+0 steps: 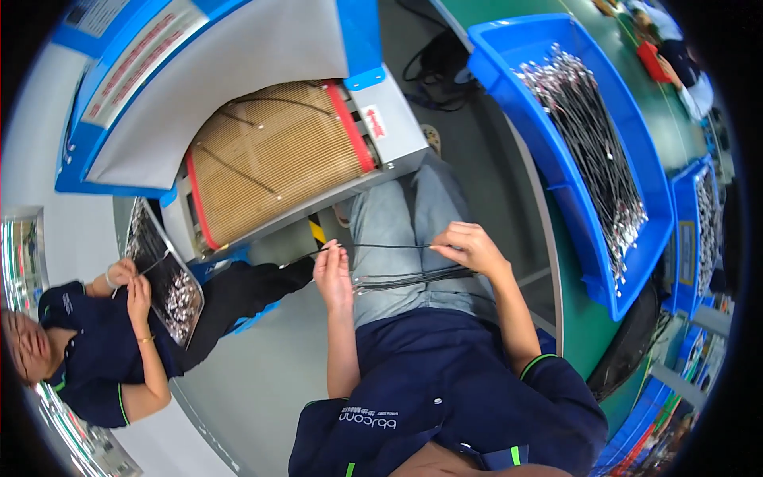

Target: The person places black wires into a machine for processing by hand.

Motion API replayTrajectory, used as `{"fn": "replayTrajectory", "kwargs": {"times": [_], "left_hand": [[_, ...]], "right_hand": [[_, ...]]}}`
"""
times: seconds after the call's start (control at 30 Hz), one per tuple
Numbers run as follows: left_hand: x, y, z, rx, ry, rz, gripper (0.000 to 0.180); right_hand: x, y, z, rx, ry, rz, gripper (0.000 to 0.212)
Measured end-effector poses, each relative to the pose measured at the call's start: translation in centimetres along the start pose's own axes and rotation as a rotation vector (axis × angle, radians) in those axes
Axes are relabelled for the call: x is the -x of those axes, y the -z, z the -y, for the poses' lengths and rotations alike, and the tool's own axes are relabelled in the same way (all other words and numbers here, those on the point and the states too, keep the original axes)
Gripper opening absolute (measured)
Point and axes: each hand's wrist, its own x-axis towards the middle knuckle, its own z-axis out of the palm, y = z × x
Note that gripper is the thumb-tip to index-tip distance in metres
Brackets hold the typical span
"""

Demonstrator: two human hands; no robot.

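Note:
A thin black cable (pixel 389 246) is stretched above my thighs between my two hands. My left hand (pixel 334 274) pinches it between thumb and fingertips, and a short length runs out past that hand to the left. Closed on the cable's right part near a small end fitting is my right hand (pixel 469 245). Several more black cables (pixel 409 280) lie across my lap, just below the held one. Their right ends go under my right forearm.
Ahead, a blue-hooded conveyor machine (pixel 362 40) has a brown ribbed belt (pixel 278 167) carrying a few black cables. At right, a blue bin (pixel 556 171) full of cables stands on a green table (pixel 574 318). On the left, a co-worker (pixel 95 326) handles a cable beside a cable-filled tray (pixel 193 330).

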Motion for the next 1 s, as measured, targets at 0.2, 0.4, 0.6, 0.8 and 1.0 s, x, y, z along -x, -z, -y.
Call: {"fn": "replayTrajectory", "kwargs": {"times": [0.2, 0.4, 0.6, 0.8, 1.0], "left_hand": [[1.3, -2.3, 2.9, 0.043, -0.051, 0.066, 0.017], [0.9, -3.4, 5.0, 0.053, -0.058, 0.114, 0.019], [0.1, -3.4, 5.0, 0.053, -0.065, 0.074, 0.020], [-1.1, -3.4, 3.2, 0.046, -0.062, 0.081, 0.018], [-2.0, -4.1, -0.9, -0.059, 0.005, 0.093, 0.026]], "right_hand": [[1.4, 3.7, -2.2, 0.041, 0.053, -0.039, 0.009], [2.2, 4.7, -4.7, 0.033, 0.095, -0.042, 0.010], [1.5, 4.5, -5.5, 0.093, 0.097, -0.026, 0.020], [-1.6, 2.0, -3.0, 0.219, 0.025, -0.013, 0.026], [-4.8, -0.3, -1.0, 0.245, -0.002, -0.058, 0.015]]}}
